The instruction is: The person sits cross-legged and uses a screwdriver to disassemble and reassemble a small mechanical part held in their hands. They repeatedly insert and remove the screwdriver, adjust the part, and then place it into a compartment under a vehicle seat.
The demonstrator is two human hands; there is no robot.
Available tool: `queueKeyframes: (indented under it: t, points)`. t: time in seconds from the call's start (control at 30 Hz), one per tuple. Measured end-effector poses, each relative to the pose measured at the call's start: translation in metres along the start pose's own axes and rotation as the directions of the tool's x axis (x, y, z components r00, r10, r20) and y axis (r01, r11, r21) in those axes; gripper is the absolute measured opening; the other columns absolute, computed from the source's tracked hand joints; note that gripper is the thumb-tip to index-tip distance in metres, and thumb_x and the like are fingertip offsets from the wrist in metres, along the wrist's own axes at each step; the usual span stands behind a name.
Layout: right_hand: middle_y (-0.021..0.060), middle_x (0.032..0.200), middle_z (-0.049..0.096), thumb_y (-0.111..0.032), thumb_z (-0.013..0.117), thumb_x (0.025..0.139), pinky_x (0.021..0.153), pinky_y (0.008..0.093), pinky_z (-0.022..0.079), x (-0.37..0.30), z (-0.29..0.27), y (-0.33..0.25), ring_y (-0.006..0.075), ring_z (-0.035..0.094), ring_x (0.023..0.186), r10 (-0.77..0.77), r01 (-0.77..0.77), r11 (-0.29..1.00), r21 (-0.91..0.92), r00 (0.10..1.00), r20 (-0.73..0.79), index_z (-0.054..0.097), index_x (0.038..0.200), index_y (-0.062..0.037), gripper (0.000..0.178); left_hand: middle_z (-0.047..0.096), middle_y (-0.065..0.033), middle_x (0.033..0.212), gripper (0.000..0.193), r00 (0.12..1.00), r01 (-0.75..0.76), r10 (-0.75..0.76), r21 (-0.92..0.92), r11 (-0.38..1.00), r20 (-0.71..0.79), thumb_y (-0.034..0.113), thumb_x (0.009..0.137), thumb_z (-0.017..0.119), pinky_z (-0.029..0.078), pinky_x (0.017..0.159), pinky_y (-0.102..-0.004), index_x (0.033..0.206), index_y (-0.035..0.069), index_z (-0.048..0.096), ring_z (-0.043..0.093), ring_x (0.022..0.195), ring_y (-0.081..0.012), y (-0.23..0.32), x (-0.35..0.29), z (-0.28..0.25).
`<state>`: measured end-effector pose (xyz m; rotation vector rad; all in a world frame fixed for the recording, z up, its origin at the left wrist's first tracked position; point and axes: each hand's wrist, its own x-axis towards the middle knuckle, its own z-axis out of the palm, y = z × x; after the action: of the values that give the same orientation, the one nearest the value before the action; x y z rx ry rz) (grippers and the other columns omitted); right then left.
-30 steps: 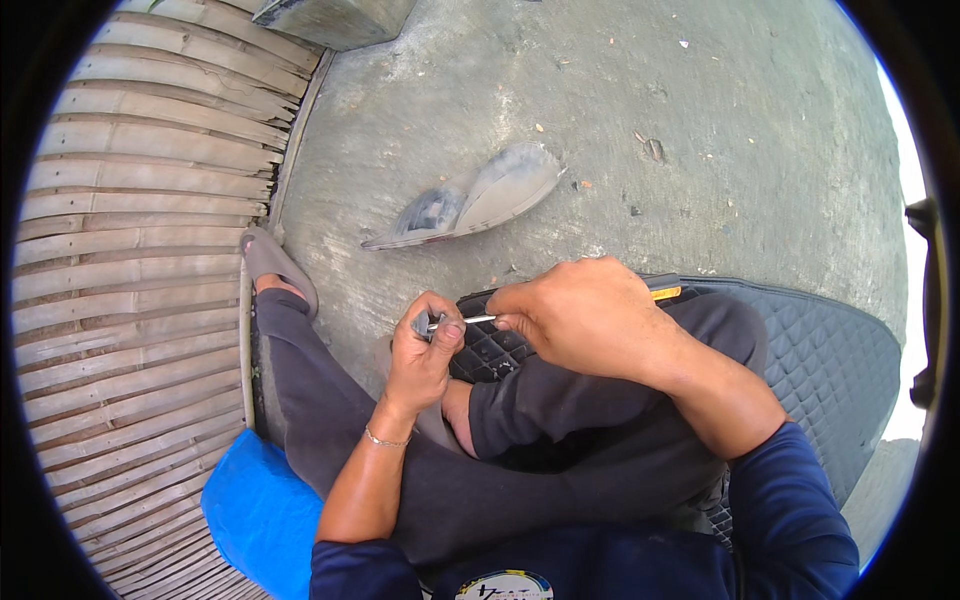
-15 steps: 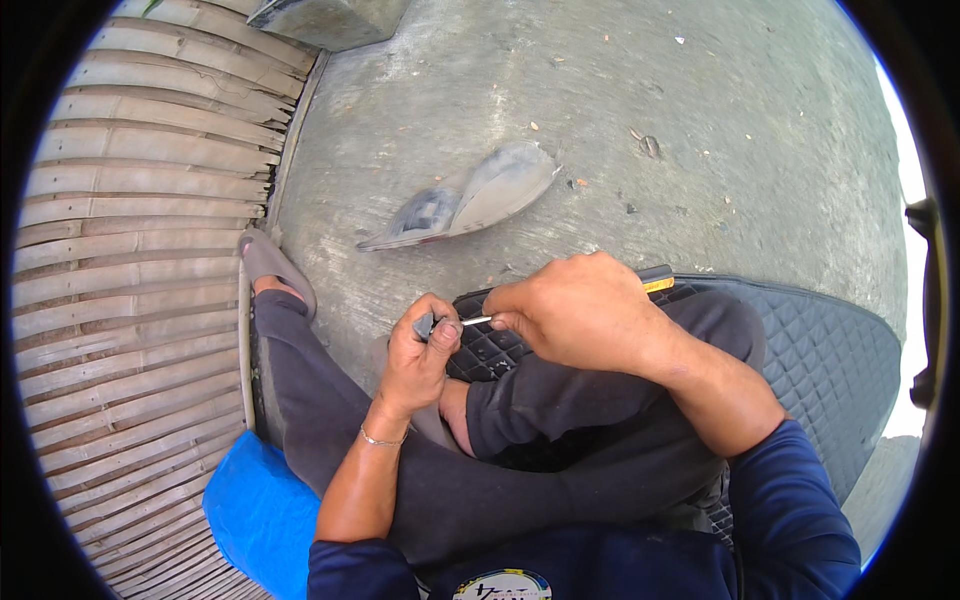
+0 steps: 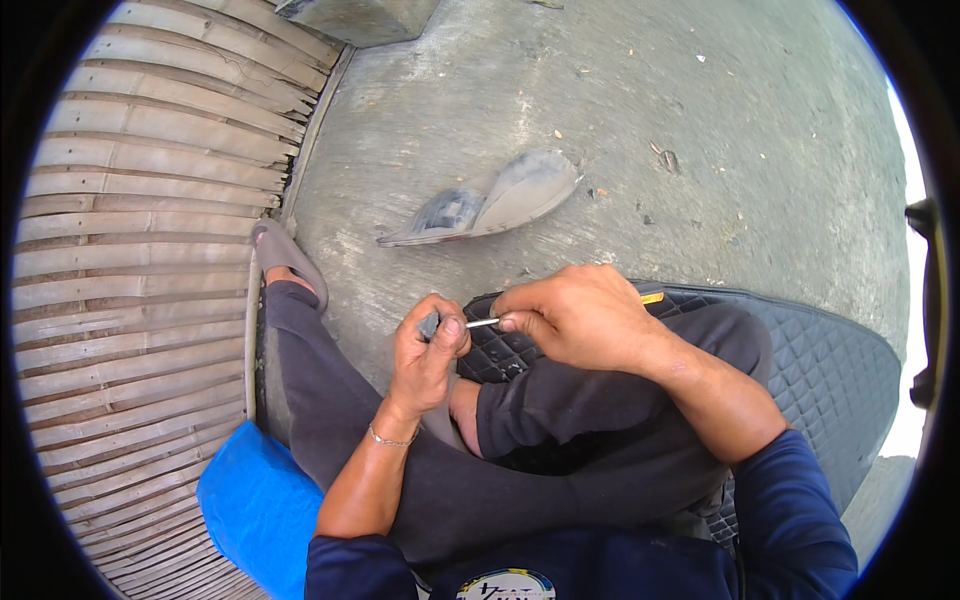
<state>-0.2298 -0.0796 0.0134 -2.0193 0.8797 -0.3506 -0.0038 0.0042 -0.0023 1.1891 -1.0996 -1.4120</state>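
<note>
My left hand (image 3: 425, 355) is closed, thumb up, around a small dark grey block-like piece (image 3: 429, 325). From beside its thumb a thin shiny metal rod (image 3: 482, 323) runs across to my right hand (image 3: 590, 320). Thumb and forefinger of the right hand pinch the rod's other end. Past the right hand's far side shows a yellow-and-dark end piece (image 3: 652, 298); whether it belongs to the rod is hidden by the hand. Both hands are above my crossed leg, over a black quilted mat (image 3: 830, 370).
Ahead on the concrete floor (image 3: 700, 130) lies a dusty grey curved shell-like piece (image 3: 510, 200). Bamboo slats (image 3: 150, 240) run along the left. A blue bag-like thing (image 3: 258, 500) is by my left leg, and a grey block (image 3: 370, 20) stands at the far left.
The whole view has shifted slightly, floor things appearing further right. The right hand has turned a little, so less of the dark-and-yellow piece shows behind it. Both grips stay the same.
</note>
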Motion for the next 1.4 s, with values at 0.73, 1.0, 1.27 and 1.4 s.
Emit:
queueKeyframes:
  t: [0.73,1.0,1.27,1.4]
  points:
    - [0.0126,0.081,0.072,-0.034,0.065,0.097,0.071,0.0494,0.052,0.004,0.011,0.003,0.0379,0.070,0.082,0.027,-0.028,0.992,0.120,1.000,0.011,0.077,0.106,-0.0193,0.021,0.042,0.0009,0.075,0.024,0.999,0.030,-0.028,-0.097,0.995,0.027,0.023,0.106,0.059,0.029,0.055,-0.0260,0.092,0.007,0.049,0.035,0.060,-0.0070,-0.003,-0.003,-0.005]
    - [0.0120,0.084,0.073,-0.036,0.064,0.098,0.073,0.0483,0.051,0.007,0.019,0.009,0.0364,0.070,0.086,0.012,-0.016,0.978,0.208,1.000,0.020,0.076,0.109,-0.0199,0.023,0.046,0.0025,0.074,0.023,0.999,0.026,-0.023,-0.121,0.992,0.028,0.022,0.106,0.061,0.031,0.056,-0.0243,0.095,0.005,0.052,0.037,0.062,-0.0054,-0.002,-0.005,-0.009]
    - [0.0098,0.086,0.073,-0.037,0.064,0.099,0.076,0.0456,0.051,0.010,0.031,0.018,0.0337,0.070,0.087,0.044,-0.067,0.953,0.296,0.996,0.084,0.076,0.111,-0.0212,0.023,0.046,0.0039,0.070,0.027,0.998,0.059,-0.059,-0.041,0.997,0.023,0.026,0.105,0.064,0.032,0.056,-0.0236,0.094,0.004,0.054,0.037,0.062,-0.0047,-0.002,-0.007,-0.015]
    - [0.0091,0.091,0.075,-0.036,0.064,0.100,0.076,0.0425,0.053,0.015,0.027,0.018,0.0314,0.072,0.088,-0.014,0.002,0.967,0.255,0.999,0.044,0.075,0.113,-0.0163,0.026,0.047,0.0041,0.069,0.029,0.997,0.065,-0.070,0.101,0.993,0.040,0.030,0.104,0.065,0.034,0.056,-0.0241,0.095,0.004,0.056,0.040,0.063,-0.0044,0.001,-0.003,-0.021]
